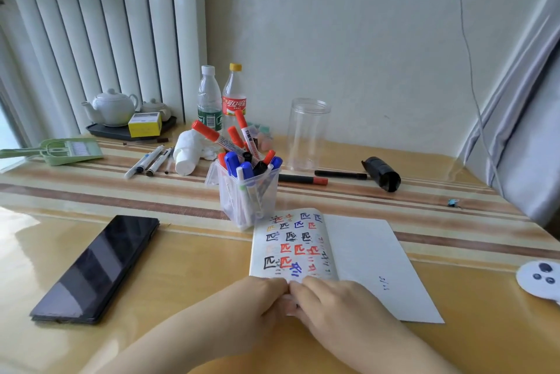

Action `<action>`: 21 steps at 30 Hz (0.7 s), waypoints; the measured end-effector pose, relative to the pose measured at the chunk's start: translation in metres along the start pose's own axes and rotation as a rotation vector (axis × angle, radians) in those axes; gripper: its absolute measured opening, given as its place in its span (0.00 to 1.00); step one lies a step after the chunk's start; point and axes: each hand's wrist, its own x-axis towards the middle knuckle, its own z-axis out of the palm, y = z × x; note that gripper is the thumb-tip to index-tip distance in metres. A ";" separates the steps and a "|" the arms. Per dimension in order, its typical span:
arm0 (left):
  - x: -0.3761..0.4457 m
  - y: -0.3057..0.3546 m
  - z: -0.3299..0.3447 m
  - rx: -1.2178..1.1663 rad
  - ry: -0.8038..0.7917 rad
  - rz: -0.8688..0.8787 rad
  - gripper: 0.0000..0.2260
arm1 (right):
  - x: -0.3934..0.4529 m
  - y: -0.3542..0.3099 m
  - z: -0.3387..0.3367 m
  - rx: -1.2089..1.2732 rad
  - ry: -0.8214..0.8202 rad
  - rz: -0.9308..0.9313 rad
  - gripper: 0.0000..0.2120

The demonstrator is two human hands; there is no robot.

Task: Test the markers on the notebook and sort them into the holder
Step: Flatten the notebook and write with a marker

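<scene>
At six o'clock on the table (181,267), both hands meet over the near edge of the notebook (363,255) — the left hand (257,310) and right hand (330,304) lie knuckles up, fingertips touching each other at the bottom of the scribbled left page. Whether they pinch the paper or anything else I cannot tell; the fingers are curled under and hidden. Just beyond the notebook, at twelve o'clock from the hands, stands the clear holder (251,198), crammed with red, blue and black markers (242,161). Past it at one o'clock two loose pens (303,179) lie flat beside a clear jar (307,134). A phone (97,267) lies at nine o'clock, well apart. More pens (151,161) lie at eleven o'clock — near two bottles (224,100).
</scene>
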 end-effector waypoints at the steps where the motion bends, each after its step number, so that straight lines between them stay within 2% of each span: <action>1: -0.002 0.001 0.000 -0.030 -0.013 0.017 0.07 | -0.001 -0.002 -0.003 0.016 0.006 0.001 0.09; 3: -0.005 0.001 -0.002 -0.067 -0.031 0.040 0.07 | -0.001 -0.005 -0.007 0.023 0.007 -0.004 0.10; 6: -0.006 -0.005 -0.004 -0.024 -0.019 0.025 0.09 | -0.002 0.000 -0.009 0.016 -0.067 0.082 0.20; 9: -0.008 -0.012 -0.007 0.057 -0.007 -0.009 0.12 | 0.000 0.005 -0.018 0.103 -0.237 0.191 0.28; 11: -0.010 -0.016 -0.011 0.051 0.048 -0.013 0.11 | 0.002 0.007 -0.030 0.270 -0.311 0.305 0.30; 13: -0.014 -0.022 -0.018 0.050 0.122 -0.045 0.09 | -0.002 0.013 -0.043 0.555 -0.368 0.485 0.26; 15: -0.016 -0.028 -0.026 0.032 0.177 -0.075 0.08 | -0.004 0.028 -0.050 0.729 -0.309 0.597 0.20; 19: -0.010 -0.031 -0.034 0.018 0.269 -0.064 0.03 | 0.004 0.048 -0.055 1.227 -0.112 0.785 0.24; 21: -0.001 -0.032 -0.034 0.012 0.321 -0.049 0.03 | 0.012 0.051 -0.051 1.450 -0.038 0.865 0.18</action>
